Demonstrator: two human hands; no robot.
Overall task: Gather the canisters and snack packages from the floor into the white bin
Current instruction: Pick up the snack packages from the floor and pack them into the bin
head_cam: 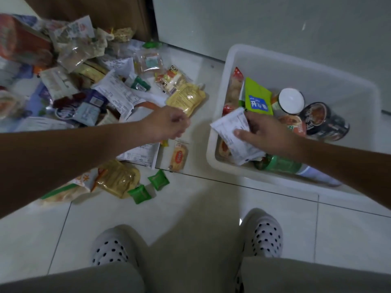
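My right hand (267, 132) holds a white printed snack packet (231, 132) over the left end of the white bin (275, 60). Inside the bin lie a green packet (257, 98), a white-lidded canister (291, 101), dark canisters (323, 119), a green canister (281, 164) and red packets. My left hand (169, 123) hovers with curled fingers above the floor pile, just below a yellow packet (186, 98); I see nothing in it. Two small green packets (148, 187) and another yellow packet (118, 178) lie nearer me.
A wide heap of snack packets (74, 81) covers the tiled floor at left, up to a brown door (95, 13). A small orange packet (178, 157) lies between pile and bin. My feet in dotted slippers (262, 235) stand below.
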